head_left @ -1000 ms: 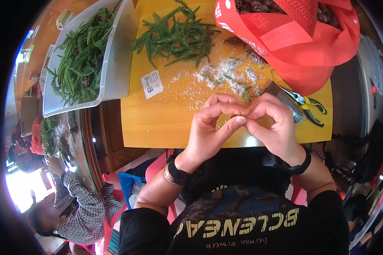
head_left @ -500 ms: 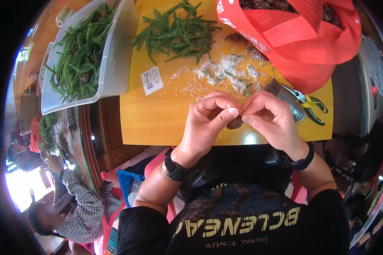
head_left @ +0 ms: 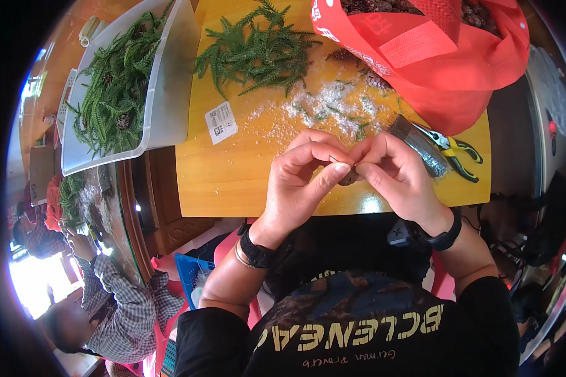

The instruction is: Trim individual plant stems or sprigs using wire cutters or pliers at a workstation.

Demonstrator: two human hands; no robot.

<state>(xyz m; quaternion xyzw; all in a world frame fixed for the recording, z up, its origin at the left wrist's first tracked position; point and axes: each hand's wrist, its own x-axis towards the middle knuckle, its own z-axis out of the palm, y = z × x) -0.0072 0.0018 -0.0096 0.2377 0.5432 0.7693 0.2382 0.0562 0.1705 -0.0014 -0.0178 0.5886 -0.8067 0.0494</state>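
Note:
My left hand and my right hand meet fingertip to fingertip over the near edge of the yellow wooden table. Between them they pinch a small brown pine cone, mostly hidden by the fingers. A thin wire seems to run across the fingertips, too fine to be sure. Both wrists wear dark bands.
Green fir sprigs lie at the table's far side, with white flakes scattered nearer. A red bag of cones sits at right, yellow-handled pliers and a brush beside it. A white bin of greenery stands left. Another person sits lower left.
My hands have stayed together on the cone, shifting slightly while the fingers work around it. Nothing else on the table has moved.

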